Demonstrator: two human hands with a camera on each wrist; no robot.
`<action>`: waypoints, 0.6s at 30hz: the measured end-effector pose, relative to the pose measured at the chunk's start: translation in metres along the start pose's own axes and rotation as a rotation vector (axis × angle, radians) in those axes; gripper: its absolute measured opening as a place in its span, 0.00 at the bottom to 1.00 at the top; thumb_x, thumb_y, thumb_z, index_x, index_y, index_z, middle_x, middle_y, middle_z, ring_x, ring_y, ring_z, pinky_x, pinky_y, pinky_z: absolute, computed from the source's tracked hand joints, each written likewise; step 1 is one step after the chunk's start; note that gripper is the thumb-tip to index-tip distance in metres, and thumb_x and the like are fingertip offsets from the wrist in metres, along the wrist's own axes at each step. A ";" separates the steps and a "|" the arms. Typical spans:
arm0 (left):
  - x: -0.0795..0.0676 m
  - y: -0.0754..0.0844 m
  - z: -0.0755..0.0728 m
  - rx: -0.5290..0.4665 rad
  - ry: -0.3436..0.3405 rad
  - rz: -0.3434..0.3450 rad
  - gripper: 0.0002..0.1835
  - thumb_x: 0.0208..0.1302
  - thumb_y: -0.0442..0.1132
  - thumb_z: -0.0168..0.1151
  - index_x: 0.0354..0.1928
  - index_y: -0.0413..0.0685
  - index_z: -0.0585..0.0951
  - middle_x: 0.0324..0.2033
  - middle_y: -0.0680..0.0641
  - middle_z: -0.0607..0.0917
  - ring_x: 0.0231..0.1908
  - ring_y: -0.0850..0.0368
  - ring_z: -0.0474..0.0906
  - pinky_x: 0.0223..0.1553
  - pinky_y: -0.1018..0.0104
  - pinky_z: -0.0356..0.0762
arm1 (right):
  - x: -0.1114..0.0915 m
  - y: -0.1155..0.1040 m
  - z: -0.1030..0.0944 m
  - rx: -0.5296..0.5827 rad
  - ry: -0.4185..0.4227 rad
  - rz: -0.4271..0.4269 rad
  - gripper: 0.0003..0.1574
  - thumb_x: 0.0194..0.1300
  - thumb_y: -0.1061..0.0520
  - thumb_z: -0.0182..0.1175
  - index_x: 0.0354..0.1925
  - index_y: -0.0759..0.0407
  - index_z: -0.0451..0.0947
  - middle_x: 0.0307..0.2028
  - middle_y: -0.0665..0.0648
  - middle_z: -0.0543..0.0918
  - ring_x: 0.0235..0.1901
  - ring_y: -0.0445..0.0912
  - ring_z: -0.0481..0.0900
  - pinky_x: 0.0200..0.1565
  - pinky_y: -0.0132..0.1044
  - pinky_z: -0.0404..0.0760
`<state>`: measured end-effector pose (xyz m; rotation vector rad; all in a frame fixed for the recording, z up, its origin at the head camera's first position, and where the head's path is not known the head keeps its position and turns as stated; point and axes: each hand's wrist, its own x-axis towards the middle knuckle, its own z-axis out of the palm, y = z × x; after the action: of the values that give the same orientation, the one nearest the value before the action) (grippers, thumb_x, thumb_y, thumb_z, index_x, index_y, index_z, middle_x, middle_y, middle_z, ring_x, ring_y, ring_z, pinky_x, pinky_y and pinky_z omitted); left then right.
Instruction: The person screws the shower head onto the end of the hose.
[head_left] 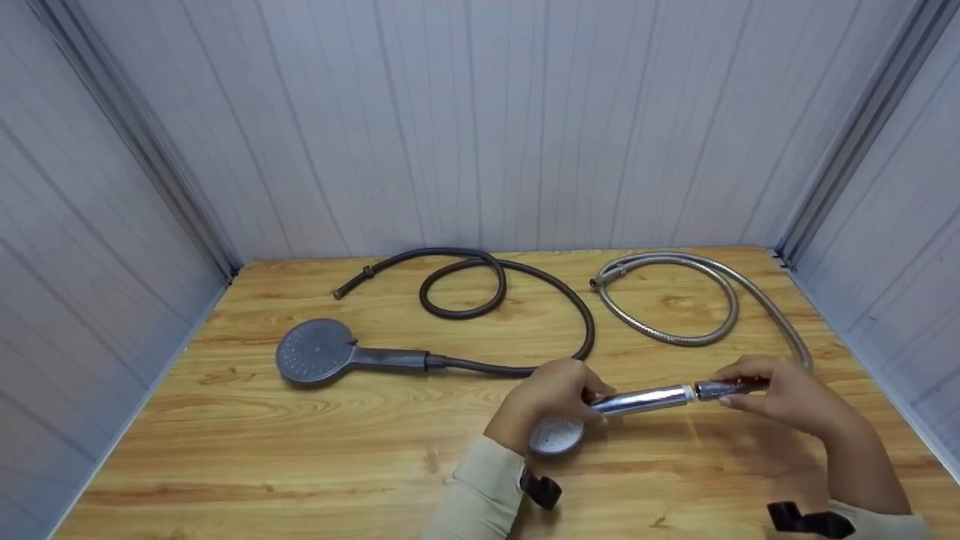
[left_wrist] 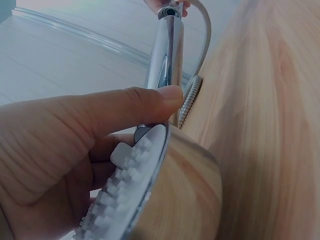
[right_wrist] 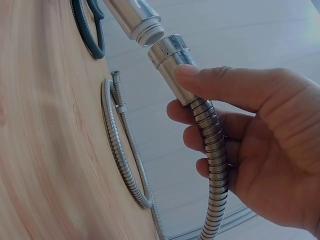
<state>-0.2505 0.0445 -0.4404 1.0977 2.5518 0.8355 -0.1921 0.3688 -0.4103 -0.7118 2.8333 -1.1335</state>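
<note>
A chrome shower head point(head_left: 646, 401) is gripped by my left hand point(head_left: 551, 397) near its round spray face, its handle pointing right. In the left wrist view the thumb lies along the neck, above the white nozzles point(left_wrist: 127, 182). My right hand point(head_left: 780, 394) pinches the chrome end fitting point(right_wrist: 172, 65) of a metal shower hose point(right_wrist: 212, 160) between thumb and fingers. The fitting faces the white threaded end point(right_wrist: 150, 33) of the handle, with a small gap between them. The rest of the hose point(head_left: 667, 341) lies coiled behind on the table.
A dark grey shower head point(head_left: 315, 351) lies on the wooden table point(head_left: 300, 465) to the left. Its dark hose point(head_left: 589, 322) loops behind it. Pale panel walls point(head_left: 495, 127) stand at the back and both sides.
</note>
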 end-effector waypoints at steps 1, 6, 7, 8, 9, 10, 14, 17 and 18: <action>0.000 0.000 0.000 0.002 0.000 0.002 0.20 0.52 0.41 0.76 0.49 0.55 0.87 0.22 0.63 0.79 0.22 0.68 0.66 0.24 0.76 0.65 | 0.000 0.000 0.000 0.000 -0.002 0.001 0.15 0.59 0.59 0.69 0.45 0.63 0.84 0.38 0.54 0.85 0.36 0.37 0.80 0.37 0.32 0.80; 0.000 0.002 -0.001 0.007 -0.006 0.004 0.19 0.52 0.42 0.76 0.49 0.55 0.87 0.22 0.63 0.79 0.22 0.68 0.67 0.24 0.76 0.65 | 0.001 -0.002 0.000 -0.012 -0.007 0.000 0.15 0.59 0.58 0.70 0.45 0.62 0.84 0.38 0.53 0.85 0.36 0.37 0.80 0.37 0.31 0.80; 0.001 0.003 -0.001 0.011 -0.006 0.008 0.19 0.52 0.42 0.76 0.49 0.55 0.87 0.22 0.63 0.79 0.22 0.68 0.66 0.24 0.76 0.65 | 0.002 -0.002 0.000 -0.013 -0.005 -0.002 0.15 0.59 0.58 0.70 0.45 0.62 0.84 0.38 0.53 0.85 0.35 0.37 0.80 0.37 0.31 0.80; 0.001 0.003 -0.001 0.015 -0.006 0.010 0.19 0.52 0.42 0.76 0.49 0.55 0.87 0.22 0.63 0.79 0.22 0.68 0.67 0.24 0.76 0.65 | 0.002 -0.002 0.001 -0.015 -0.004 -0.005 0.14 0.59 0.59 0.70 0.44 0.61 0.84 0.38 0.53 0.85 0.35 0.37 0.80 0.37 0.31 0.80; 0.001 0.003 0.000 0.020 -0.007 0.014 0.19 0.52 0.42 0.76 0.49 0.55 0.87 0.22 0.63 0.79 0.22 0.68 0.66 0.24 0.76 0.65 | 0.002 -0.003 0.001 -0.014 -0.004 -0.008 0.14 0.59 0.59 0.70 0.44 0.61 0.85 0.38 0.53 0.85 0.35 0.37 0.79 0.36 0.32 0.80; 0.001 0.003 0.000 0.025 -0.007 0.017 0.19 0.52 0.42 0.76 0.49 0.55 0.87 0.21 0.63 0.78 0.22 0.69 0.66 0.23 0.76 0.65 | 0.002 -0.003 0.001 -0.011 -0.005 -0.010 0.14 0.59 0.59 0.70 0.44 0.61 0.85 0.38 0.53 0.85 0.35 0.37 0.79 0.36 0.32 0.80; 0.001 0.004 0.000 0.042 -0.006 0.022 0.19 0.52 0.43 0.76 0.48 0.55 0.87 0.22 0.63 0.79 0.21 0.69 0.66 0.23 0.77 0.64 | 0.003 -0.003 0.003 -0.008 -0.008 -0.014 0.13 0.58 0.60 0.70 0.43 0.60 0.85 0.37 0.52 0.85 0.34 0.38 0.79 0.35 0.33 0.80; 0.000 0.004 0.000 0.047 -0.008 0.023 0.18 0.52 0.43 0.76 0.47 0.55 0.88 0.24 0.64 0.81 0.21 0.68 0.65 0.22 0.76 0.64 | 0.003 -0.004 0.004 -0.017 -0.014 -0.014 0.13 0.57 0.60 0.71 0.42 0.59 0.85 0.36 0.51 0.85 0.34 0.38 0.79 0.35 0.32 0.80; 0.000 0.004 0.000 0.047 -0.009 0.023 0.18 0.52 0.43 0.76 0.47 0.55 0.88 0.25 0.64 0.82 0.21 0.68 0.65 0.22 0.76 0.63 | 0.004 -0.004 0.005 -0.019 -0.015 -0.016 0.12 0.57 0.60 0.71 0.42 0.59 0.85 0.36 0.51 0.85 0.35 0.38 0.79 0.35 0.32 0.79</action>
<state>-0.2486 0.0467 -0.4381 1.1444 2.5684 0.7780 -0.1933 0.3619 -0.4106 -0.7425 2.8348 -1.1003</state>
